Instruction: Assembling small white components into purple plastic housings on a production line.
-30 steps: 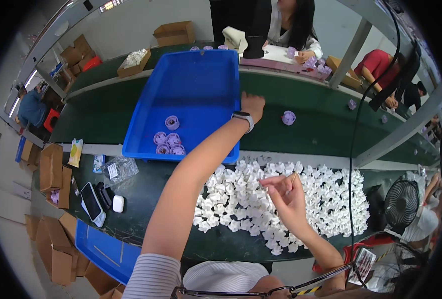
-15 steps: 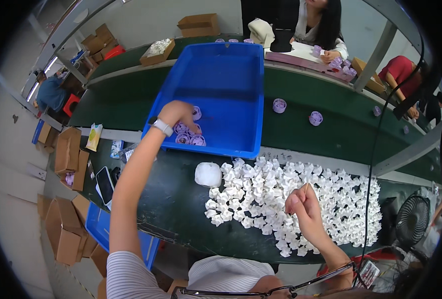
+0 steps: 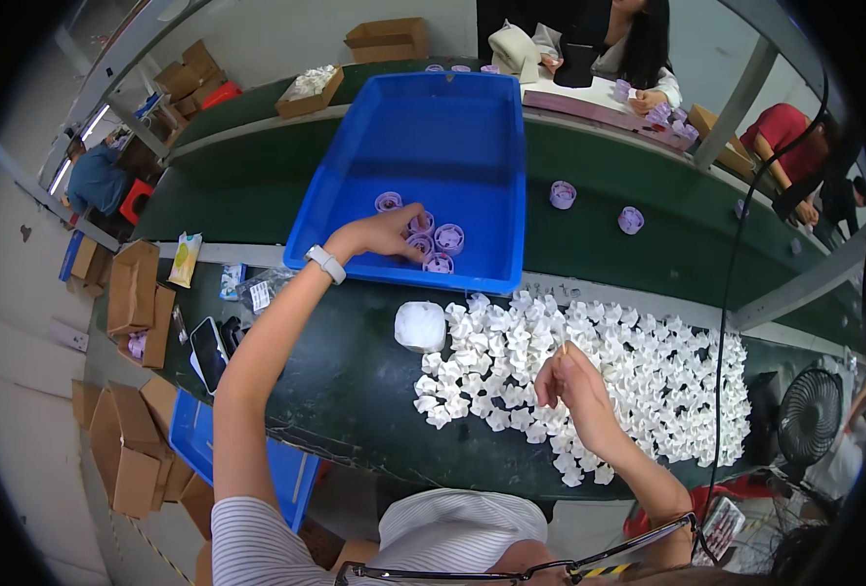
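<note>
My left hand point(image 3: 386, 234) reaches into the blue tray point(image 3: 301, 234), its thumb and fingers curved around small round purple cups point(image 3: 420, 244) grouped at the tray's near end. Another purple cup point(image 3: 389, 201) sits just beyond my fingers. Over the spread of white petal-shaped pieces point(image 3: 496, 361), my right hand point(image 3: 577, 391) is closed in a pinch. A thin, pale stick-like thing point(image 3: 565, 346) shows at its fingertips, too small to make out fully. Left of the white pieces rests a round white wad point(image 3: 420, 326).
Purple cups point(image 3: 563, 194) stand on the green belt point(image 3: 599, 254) beyond the table. A phone point(image 3: 208, 354), a yellow packet point(image 3: 186, 260) and cardboard boxes point(image 3: 132, 288) lie to the left. At right are a black fan point(image 3: 810, 415) and hanging cable. Co-workers sit across the belt.
My left hand and the purple cups under it have shifted right within the tray. My right hand has moved slightly left and up, still pinching. The co-worker opposite has moved a hand.
</note>
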A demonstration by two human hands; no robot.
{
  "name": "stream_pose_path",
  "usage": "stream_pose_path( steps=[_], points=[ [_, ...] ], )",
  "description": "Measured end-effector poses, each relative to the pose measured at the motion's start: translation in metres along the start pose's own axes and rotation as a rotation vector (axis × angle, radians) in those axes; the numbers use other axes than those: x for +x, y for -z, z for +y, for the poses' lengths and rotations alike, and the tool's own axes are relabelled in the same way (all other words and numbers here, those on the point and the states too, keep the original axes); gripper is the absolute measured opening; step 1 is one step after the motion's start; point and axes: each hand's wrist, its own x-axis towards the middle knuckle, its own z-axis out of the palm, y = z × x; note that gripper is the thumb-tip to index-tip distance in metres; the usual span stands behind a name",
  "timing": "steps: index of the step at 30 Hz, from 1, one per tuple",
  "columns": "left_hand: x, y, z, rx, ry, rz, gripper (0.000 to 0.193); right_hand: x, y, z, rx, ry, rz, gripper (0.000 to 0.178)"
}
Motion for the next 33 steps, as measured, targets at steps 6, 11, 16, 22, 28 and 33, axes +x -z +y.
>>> stream_pose_path(
  steps=[6, 11, 16, 22, 28, 33],
  points=[
    [0.003, -0.012, -0.005, 0.19, -0.324, 0.216, 0.052, 0.0, 0.0, -0.007, -0.011, -0.115, -0.028, 0.027],
    [-0.013, -0.011, 0.009, 0.298, -0.3, 0.387, 0.044, -0.002, -0.002, -0.01, 0.093, -0.181, -0.018, 0.026],
    [-0.032, -0.004, 0.017, 0.085, -0.343, 0.738, 0.043, -0.005, -0.003, -0.011, 0.253, -0.206, -0.013, 0.02],
    [-0.078, -0.017, 0.073, -0.239, -0.45, 1.003, 0.042, -0.009, -0.003, -0.012, 0.162, -0.128, 0.063, 0.019],
    [-0.151, -0.075, 0.129, 0.022, -0.521, 1.004, 0.053, -0.02, -0.019, -0.019, -0.03, 0.062, 0.211, 0.011],
    [-0.173, -0.12, 0.152, -0.016, -0.507, 0.872, 0.057, -0.022, -0.022, -0.016, -0.419, 0.527, 0.256, 0.012]
  ],
)
